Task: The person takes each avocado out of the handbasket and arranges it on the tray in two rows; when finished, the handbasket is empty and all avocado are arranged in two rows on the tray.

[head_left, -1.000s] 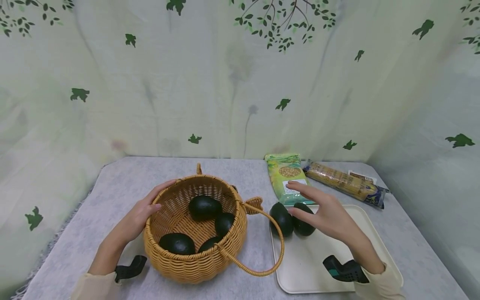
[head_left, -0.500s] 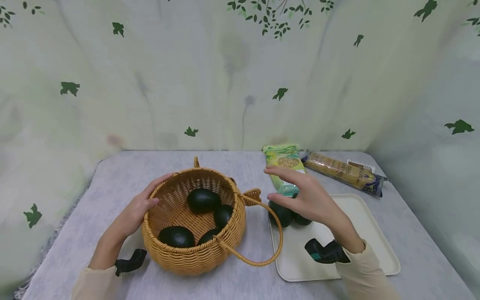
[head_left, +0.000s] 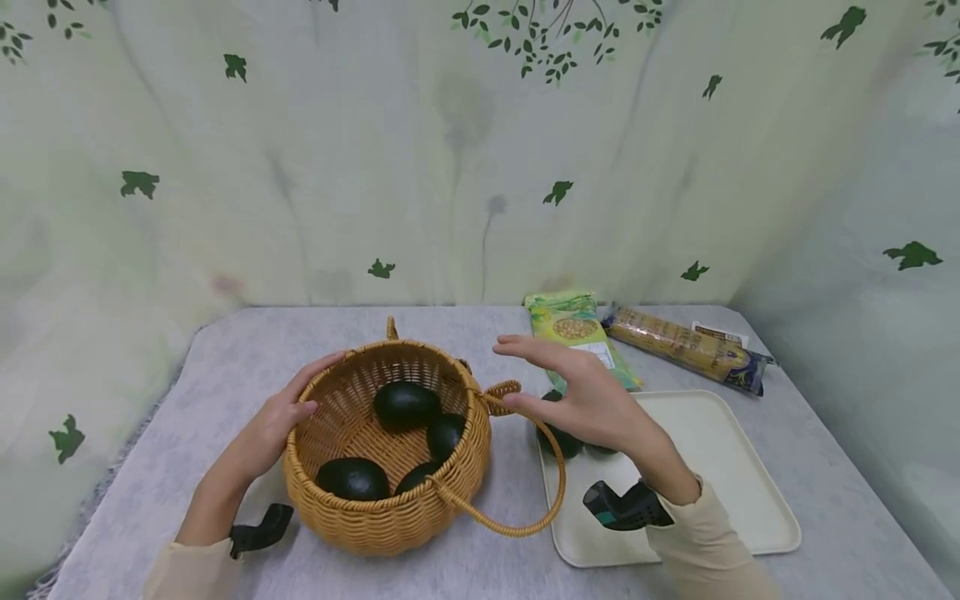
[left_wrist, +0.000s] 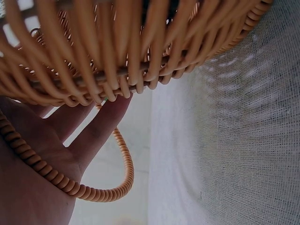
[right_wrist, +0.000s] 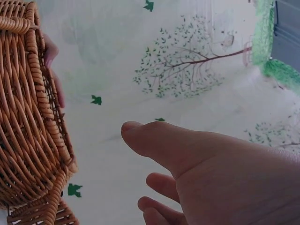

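A round wicker basket (head_left: 382, 529) stands left of centre in the head view, with several dark green avocados (head_left: 407, 406) inside. My left hand (head_left: 272, 427) holds its left rim, thumb over the edge and fingers along the outer wall. The basket's handle (head_left: 561, 475) hangs out to the right, near a small woven loop ornament (head_left: 501, 397). My right hand (head_left: 588, 400) hovers over that side with thumb and fingers spread apart, holding nothing. Partly hidden beneath it, two dark avocados (head_left: 564, 443) lie on a cream tray (head_left: 712, 483).
A green and yellow bag (head_left: 567, 321) lies behind the tray, partly behind my right hand. To its right is a long packet of pasta (head_left: 682, 346) with a label card (head_left: 720, 333). A leaf-printed cloth (head_left: 337, 167) hangs along the table's far edge.
My right hand has moved left from above the tray's avocados toward the basket's right rim, fingers still spread. My left hand stays on the rim. The head view has shifted slightly.
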Demonstrator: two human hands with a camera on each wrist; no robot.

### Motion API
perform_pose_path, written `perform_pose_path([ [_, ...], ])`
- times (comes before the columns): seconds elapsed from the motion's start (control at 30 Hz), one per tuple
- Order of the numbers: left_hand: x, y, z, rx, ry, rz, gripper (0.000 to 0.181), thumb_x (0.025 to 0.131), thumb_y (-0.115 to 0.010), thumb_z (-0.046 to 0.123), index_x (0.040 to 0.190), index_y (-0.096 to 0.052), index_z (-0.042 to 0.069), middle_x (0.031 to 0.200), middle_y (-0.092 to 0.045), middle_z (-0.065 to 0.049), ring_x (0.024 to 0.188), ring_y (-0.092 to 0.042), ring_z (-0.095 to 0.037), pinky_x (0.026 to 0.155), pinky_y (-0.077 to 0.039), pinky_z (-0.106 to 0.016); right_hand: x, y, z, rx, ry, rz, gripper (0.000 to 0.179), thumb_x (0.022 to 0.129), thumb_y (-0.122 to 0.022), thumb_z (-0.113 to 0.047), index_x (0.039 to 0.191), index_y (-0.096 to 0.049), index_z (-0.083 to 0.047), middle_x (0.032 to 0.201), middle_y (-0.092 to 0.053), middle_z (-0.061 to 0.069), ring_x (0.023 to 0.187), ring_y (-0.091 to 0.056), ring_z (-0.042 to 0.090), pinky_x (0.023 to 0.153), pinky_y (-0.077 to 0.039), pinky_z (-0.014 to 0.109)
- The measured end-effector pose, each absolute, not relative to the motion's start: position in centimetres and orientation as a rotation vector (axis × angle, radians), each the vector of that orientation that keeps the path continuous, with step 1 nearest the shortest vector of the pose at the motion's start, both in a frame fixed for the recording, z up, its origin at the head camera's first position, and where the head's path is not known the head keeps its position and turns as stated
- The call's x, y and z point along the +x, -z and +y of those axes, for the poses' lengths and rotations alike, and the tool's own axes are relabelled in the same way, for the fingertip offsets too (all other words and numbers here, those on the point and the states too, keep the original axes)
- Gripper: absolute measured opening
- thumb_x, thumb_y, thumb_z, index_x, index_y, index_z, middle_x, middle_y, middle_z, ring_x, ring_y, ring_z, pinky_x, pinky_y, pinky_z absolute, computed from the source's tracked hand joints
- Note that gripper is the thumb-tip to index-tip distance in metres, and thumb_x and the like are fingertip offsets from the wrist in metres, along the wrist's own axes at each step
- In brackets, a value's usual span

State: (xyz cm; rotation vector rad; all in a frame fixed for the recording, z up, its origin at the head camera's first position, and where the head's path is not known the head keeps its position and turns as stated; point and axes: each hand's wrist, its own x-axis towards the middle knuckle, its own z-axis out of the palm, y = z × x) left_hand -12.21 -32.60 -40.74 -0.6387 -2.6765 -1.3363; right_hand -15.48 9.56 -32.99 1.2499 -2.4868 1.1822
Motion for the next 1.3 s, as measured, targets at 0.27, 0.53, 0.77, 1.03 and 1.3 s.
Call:
perform_pose_path([
  [0.27,-12.2,40.8,-32.6,-0.663,1.322,-2.664,0.058,0.108,-0.033,0.01,0.164,-0.028,0.024,0.163,-0.038,0.006,0.139,-0.038,0.007,0.097,-0.052,-0.044,-15.7,32.6,7.6,1.314,-1.235,-2.475,0.058,0.093,-0.078,-0.026,0.148,-0.058,-0.022,0.153,-0.054,-0.003,0.14,-0.052,0.015,0.109,-0.048,0.039],
  [0.53,-12.2,40.9,-32.5,-0.681,1.357,-2.641,0.058,0.109,-0.033,0.009,0.164,-0.027,0.023,0.163,-0.037,0.004,0.139,-0.039,0.005,0.092,-0.049,-0.067,-16.0,32.5,5.8,1.405,-1.255,-2.444,0.057,0.093,-0.079,-0.021,0.146,-0.059,-0.015,0.15,-0.057,0.004,0.139,-0.053,0.019,0.108,-0.049,0.036],
  [0.77,-12.2,40.9,-32.5,-0.681,1.374,-2.639,0.058,0.109,-0.033,0.01,0.164,-0.027,0.024,0.163,-0.037,-0.002,0.138,-0.041,0.004,0.089,-0.052,-0.064,-16.0,32.5,4.4,1.435,-1.253,-2.454,0.056,0.093,-0.079,-0.023,0.145,-0.06,-0.017,0.149,-0.059,0.002,0.138,-0.054,0.017,0.107,-0.049,0.033],
  [1.03,-12.2,41.0,-32.6,-0.659,1.378,-2.651,0.057,0.109,-0.033,0.012,0.164,-0.027,0.026,0.163,-0.036,-0.007,0.136,-0.039,0.007,0.088,-0.053,-0.063,-15.9,32.3,3.0,1.478,-1.291,-2.496,0.054,0.096,-0.075,-0.024,0.147,-0.058,-0.017,0.149,-0.058,0.001,0.139,-0.053,0.017,0.107,-0.05,0.037],
  [1.3,-12.1,41.0,-32.6,-0.652,1.384,-2.651,0.057,0.109,-0.033,0.013,0.164,-0.027,0.026,0.162,-0.036,-0.016,0.135,-0.04,0.007,0.087,-0.054,-0.062,-16.1,32.2,1.6,1.488,-1.261,-2.542,0.055,0.096,-0.075,-0.025,0.147,-0.058,-0.014,0.149,-0.058,0.001,0.139,-0.053,0.017,0.105,-0.052,0.037],
])
